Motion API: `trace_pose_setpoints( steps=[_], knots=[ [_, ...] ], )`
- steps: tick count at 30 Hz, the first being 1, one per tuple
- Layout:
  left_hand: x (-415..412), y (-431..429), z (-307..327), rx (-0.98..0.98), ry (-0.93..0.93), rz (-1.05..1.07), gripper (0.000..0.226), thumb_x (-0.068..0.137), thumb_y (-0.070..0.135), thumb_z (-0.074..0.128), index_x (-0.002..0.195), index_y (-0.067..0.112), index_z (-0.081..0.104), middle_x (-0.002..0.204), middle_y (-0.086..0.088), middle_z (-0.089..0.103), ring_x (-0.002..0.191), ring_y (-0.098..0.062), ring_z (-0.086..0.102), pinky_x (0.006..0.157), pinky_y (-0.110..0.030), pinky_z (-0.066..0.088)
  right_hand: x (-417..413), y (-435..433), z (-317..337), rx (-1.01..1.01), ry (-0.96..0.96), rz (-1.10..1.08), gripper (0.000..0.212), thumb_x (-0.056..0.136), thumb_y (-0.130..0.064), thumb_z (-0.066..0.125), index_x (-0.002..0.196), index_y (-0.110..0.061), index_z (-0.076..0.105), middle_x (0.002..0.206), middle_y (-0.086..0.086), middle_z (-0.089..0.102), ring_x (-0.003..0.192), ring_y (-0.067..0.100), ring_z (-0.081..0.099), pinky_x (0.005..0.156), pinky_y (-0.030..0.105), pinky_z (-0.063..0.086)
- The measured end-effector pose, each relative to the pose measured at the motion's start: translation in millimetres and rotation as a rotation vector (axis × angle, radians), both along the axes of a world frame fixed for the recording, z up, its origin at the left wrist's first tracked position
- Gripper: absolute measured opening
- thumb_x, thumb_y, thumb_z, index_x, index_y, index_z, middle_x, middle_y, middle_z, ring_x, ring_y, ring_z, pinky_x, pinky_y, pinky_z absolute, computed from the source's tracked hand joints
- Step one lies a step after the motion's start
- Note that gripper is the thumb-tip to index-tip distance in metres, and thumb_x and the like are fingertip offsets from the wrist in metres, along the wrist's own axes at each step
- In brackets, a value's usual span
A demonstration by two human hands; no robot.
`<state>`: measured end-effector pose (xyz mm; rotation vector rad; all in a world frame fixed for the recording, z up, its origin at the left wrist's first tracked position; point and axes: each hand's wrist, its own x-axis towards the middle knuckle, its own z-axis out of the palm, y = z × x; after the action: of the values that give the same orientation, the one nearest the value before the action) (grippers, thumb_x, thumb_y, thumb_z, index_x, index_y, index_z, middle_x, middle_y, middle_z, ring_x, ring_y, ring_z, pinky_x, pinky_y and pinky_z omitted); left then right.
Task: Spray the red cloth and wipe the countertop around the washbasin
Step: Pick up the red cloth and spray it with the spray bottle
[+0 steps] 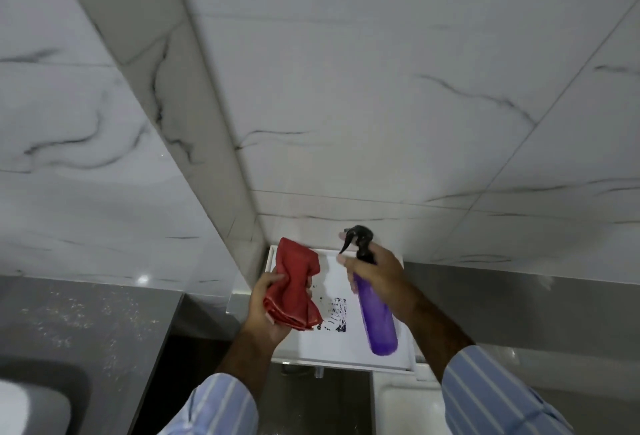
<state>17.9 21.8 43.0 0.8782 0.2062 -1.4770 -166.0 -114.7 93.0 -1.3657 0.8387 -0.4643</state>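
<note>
One red cloth (292,287), one purple spray bottle (375,313), two hands.

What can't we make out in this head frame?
- Washbasin: cut off by the left and bottom edges.
- Print on the white tray: blurred, partly behind the red cloth.
- Spray bottle nozzle: small and dark; no mist discernible.
- Bottle neck: covered by the right hand.
</note>
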Motion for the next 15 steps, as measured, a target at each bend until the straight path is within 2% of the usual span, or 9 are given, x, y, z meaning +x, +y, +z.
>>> trace_pose_setpoints(
  steps=[3,7,11,13,15],
  knots=[
    [-8.5,7.0,6.8,-0.035,0.088,-0.018,0.074,0.09,0.026,0.047,0.155,-0.008,0.035,0.107,-0.023,0.063,0.082,-0.032,0.067,0.081,-0.039,0.059,-2.6,6.4,22.6,0.072,0.076,0.193,0.035,0.089,-0.015,0.081,0.121,-0.005,0.071,0.063,0.009,0.065,0.053,0.023,0.058,0.057,0.035,0.053],
    [-20.9,8.9,15.6,-0.031,0.126,0.017,0.068,0.088,0.038,0.058,0.146,0.003,0.056,0.122,-0.027,0.068,0.098,-0.042,0.069,0.097,-0.05,0.054,1.6,18.4,47.8,0.034,0.196,0.299,0.009,0.084,-0.019,0.086,0.09,-0.018,0.08,0.062,0.005,0.066,0.049,0.015,0.061,0.05,0.026,0.052],
    [-31.4,5.4,28.2,-0.001,0.081,0.069,0.067,0.085,0.042,0.06,0.145,0.01,0.059,0.13,-0.024,0.066,0.103,-0.042,0.069,0.099,-0.052,0.052,8.0,27.9,61.9,-0.023,0.392,0.269,0.026,0.075,-0.033,0.093,0.08,-0.014,0.076,0.061,-0.003,0.071,0.046,0.006,0.062,0.053,0.022,0.05],
    [-33.5,4.3,34.3,0.006,0.073,0.081,0.069,0.085,0.042,0.059,0.147,0.01,0.056,0.134,-0.023,0.062,0.104,-0.042,0.067,0.099,-0.051,0.052,10.6,31.6,64.7,-0.03,0.485,0.235,0.04,0.069,-0.038,0.096,0.088,-0.008,0.077,0.069,-0.002,0.073,0.052,0.008,0.064,0.06,0.026,0.052],
    [-34.2,3.7,38.4,0.004,0.064,0.086,0.071,0.086,0.042,0.057,0.149,0.01,0.053,0.135,-0.024,0.06,0.106,-0.042,0.066,0.1,-0.051,0.05,12.1,33.9,66.3,-0.056,0.563,0.211,0.047,0.064,-0.043,0.098,0.09,-0.009,0.078,0.068,-0.003,0.071,0.051,0.008,0.063,0.059,0.027,0.05]
  ],
)
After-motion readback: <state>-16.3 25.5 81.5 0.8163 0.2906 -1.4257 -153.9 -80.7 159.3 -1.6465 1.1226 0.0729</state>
